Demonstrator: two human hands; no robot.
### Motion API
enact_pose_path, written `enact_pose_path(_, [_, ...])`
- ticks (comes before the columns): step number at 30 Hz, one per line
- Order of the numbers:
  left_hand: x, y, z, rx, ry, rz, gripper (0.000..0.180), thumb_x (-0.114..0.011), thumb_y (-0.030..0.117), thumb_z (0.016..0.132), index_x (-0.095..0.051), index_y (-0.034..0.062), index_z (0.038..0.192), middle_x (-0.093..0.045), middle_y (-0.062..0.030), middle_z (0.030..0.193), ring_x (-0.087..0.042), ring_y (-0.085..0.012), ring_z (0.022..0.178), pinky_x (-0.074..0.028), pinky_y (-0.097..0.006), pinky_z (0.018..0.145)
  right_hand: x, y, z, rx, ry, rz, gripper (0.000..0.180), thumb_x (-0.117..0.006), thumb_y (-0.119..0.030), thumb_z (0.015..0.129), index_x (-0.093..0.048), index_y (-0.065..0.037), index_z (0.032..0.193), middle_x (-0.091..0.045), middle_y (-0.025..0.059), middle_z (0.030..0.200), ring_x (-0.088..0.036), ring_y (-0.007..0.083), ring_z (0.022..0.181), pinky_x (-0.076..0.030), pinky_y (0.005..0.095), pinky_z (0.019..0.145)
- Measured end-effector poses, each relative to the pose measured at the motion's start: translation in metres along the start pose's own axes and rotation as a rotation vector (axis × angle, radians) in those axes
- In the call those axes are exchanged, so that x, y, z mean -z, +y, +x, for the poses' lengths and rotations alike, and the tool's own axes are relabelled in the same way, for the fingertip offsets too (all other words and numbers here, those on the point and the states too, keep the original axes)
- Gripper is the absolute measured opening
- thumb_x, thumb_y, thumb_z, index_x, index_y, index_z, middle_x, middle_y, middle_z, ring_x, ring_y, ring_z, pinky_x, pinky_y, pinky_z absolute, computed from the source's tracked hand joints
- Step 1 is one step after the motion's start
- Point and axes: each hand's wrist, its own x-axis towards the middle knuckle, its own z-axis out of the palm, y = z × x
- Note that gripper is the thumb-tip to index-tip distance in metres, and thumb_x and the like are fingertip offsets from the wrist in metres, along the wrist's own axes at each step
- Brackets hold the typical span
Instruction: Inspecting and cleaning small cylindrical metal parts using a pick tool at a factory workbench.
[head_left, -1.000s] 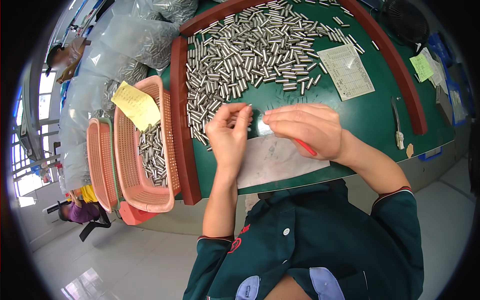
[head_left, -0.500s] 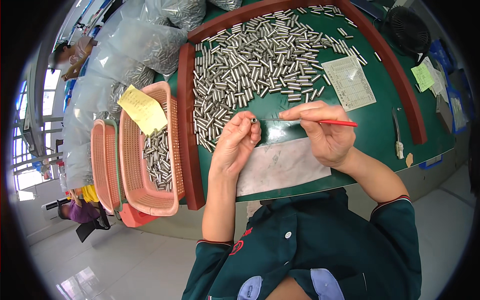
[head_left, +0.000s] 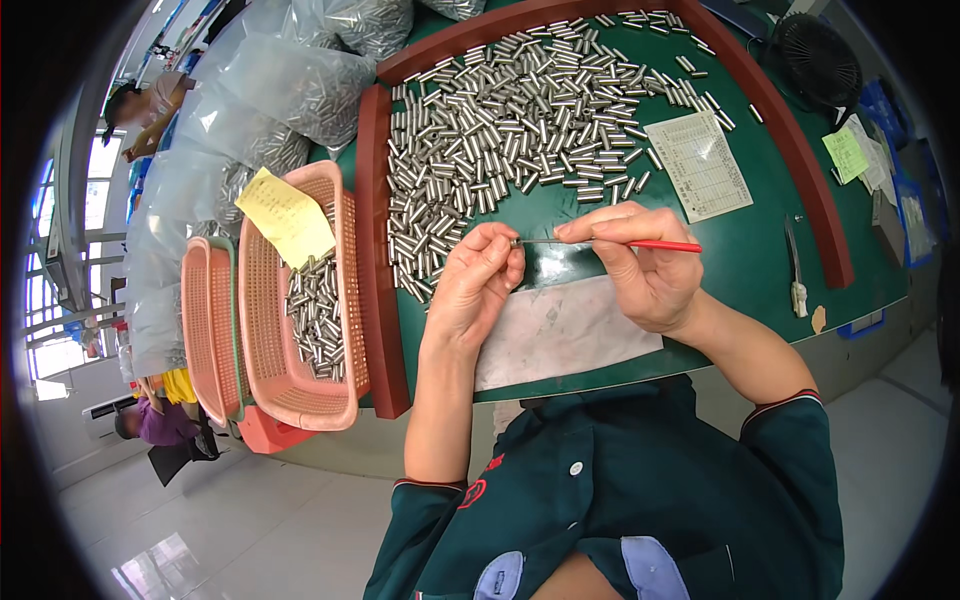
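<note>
Beside the left edge of the green-topped bench [head_left: 740, 275], a pink perforated plastic basket [head_left: 257, 335] holds short silvery metal cylinders, with a yellow paper sheet [head_left: 288, 217] lying over its far part. A dark red straight rail [head_left: 383, 340] lines that edge; next to it, a heap of silvery metal pins [head_left: 500, 130] spreads toward the far edge. Nearer the front edge, the left hand [head_left: 473, 285] has its fingers closed around a small silvery hollow piece [head_left: 515, 243]. A pale stained rectangular cloth [head_left: 570, 335] lies along the front edge. The right hand [head_left: 650, 270] pinches a slender red-handled metal tool [head_left: 668, 246], its thin shaft pointing left to the piece; whether the tip is inside is too small to tell. Farther right, toward the right edge, lies a pale printed card [head_left: 698, 167].
</note>
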Motion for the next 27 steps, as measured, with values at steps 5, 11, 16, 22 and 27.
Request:
enact_pose_path(5, [-0.002,0.0,-0.001,-0.034,0.022,0.046,0.013,-0.055,0.014,0.087,-0.053,0.0024,0.092,-0.053,-0.0039,0.071,-0.048,-0.009,0.062,-0.04,-0.019,0.058,0.0,0.001,-0.001,-0.047,-0.044,-0.034,0.016,-0.057,0.009,0.077,-0.049,0.002,0.089,-0.064,0.0151,0.08,-0.063,0.0209,0.069,-0.051,0.0283,0.06])
enact_pose_path(11, [0.004,0.002,-0.002,-0.07,0.016,0.001,0.012,-0.055,0.012,0.087,-0.053,0.0014,0.092,-0.054,-0.0051,0.074,-0.05,-0.0094,0.062,-0.043,-0.018,0.059,0.009,0.005,0.004,-0.02,0.096,-0.026,0.012,-0.051,0.009,0.082,-0.048,0.002,0.091,-0.063,0.0146,0.081,-0.062,0.0217,0.073,-0.05,0.0287,0.065])
enact_pose_path(16, [0.0,0.002,-0.003,-0.089,0.077,0.077,0.012,-0.055,0.012,0.087,-0.054,0.0012,0.093,-0.055,-0.0049,0.073,-0.051,-0.0092,0.063,-0.044,-0.018,0.059,0.003,0.005,-0.002,-0.036,0.047,0.045,0.012,-0.05,0.008,0.083,-0.045,0.001,0.092,-0.063,0.0158,0.081,-0.062,0.021,0.072,-0.05,0.0284,0.063])
enact_pose_path(22, [-0.003,0.001,-0.002,-0.113,0.099,0.123,0.011,-0.056,0.011,0.086,-0.056,0.0018,0.092,-0.058,-0.0057,0.074,-0.053,-0.0096,0.063,-0.044,-0.019,0.059,0.001,0.005,-0.002,-0.011,0.016,0.058,0.013,-0.051,0.008,0.082,-0.045,0.002,0.092,-0.063,0.0164,0.08,-0.063,0.0219,0.07,-0.05,0.0282,0.061])
enact_pose_path(27, [-0.002,0.001,-0.003,-0.112,0.095,0.111,0.01,-0.057,0.01,0.085,-0.057,0.0023,0.091,-0.06,-0.0065,0.075,-0.055,-0.0105,0.063,-0.044,-0.021,0.059,-0.001,0.005,-0.003,-0.027,-0.011,0.053,0.013,-0.052,0.008,0.081,-0.046,0.001,0.09,-0.063,0.0154,0.081,-0.063,0.0214,0.07,-0.05,0.0282,0.06])
